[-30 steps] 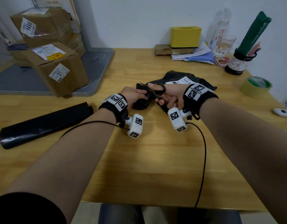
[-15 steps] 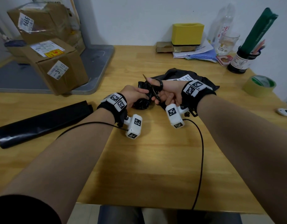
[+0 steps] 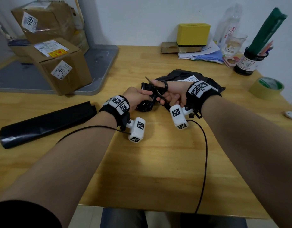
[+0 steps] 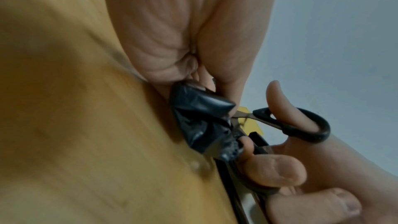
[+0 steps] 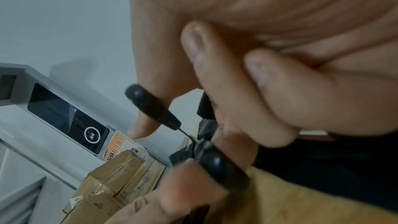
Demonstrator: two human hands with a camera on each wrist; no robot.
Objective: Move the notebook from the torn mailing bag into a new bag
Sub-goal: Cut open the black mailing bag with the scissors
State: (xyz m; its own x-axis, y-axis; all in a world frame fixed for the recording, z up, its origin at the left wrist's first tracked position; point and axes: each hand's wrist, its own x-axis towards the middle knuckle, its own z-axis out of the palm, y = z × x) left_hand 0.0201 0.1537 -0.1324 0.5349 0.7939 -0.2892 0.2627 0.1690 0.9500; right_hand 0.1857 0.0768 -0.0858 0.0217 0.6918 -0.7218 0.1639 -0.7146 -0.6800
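Surface: wooden table (image 3: pixel 158 162), light brown, reaching to a white wall at 12 o'clock.
Room: grey platform (image 3: pixel 99 63) at 10 o'clock beside the table, carrying stacked cardboard boxes (image 3: pixel 59 63) with shipping labels.
Far edge: yellow box (image 3: pixel 193 34) at 12 o'clock, on papers (image 3: pixel 206 54); clear bottle (image 3: pixel 230 27) and glass (image 3: pixel 235 45) at 1 o'clock.
Pen holder: dark jar (image 3: pixel 248 63) at 2 o'clock, holding pens and a green roll (image 3: pixel 267 28), upright and tilted.
Tape: tape roll (image 3: pixel 266 88) lying flat at 3 o'clock, near the table edge.
New bag: rolled black bag (image 3: pixel 45 122) lying flat at 9 o'clock, well apart from both hands.
Torn mailing bag: black, crumpled (image 3: pixel 183 76), at the table centre, with a white label on top; one bunched corner lifted between the hands.
Notebook: not visible; cannot tell whether inside the torn mailing bag.
Left hand: (image 3: pixel 135 99) fingers curled, pinching the bunched black corner of the torn mailing bag (image 4: pixel 200 117).
Right hand: (image 3: pixel 173 94) grasping black scissors (image 3: pixel 160 89); thumb through one loop (image 4: pixel 301 125), other fingers curled round the second loop.
Scissors: blades parted, tip pointing to 11 o'clock, meeting the black plastic just beside the left fingertips.
Wrists: black straps with white marker blocks, cable trailing toward 6 o'clock.
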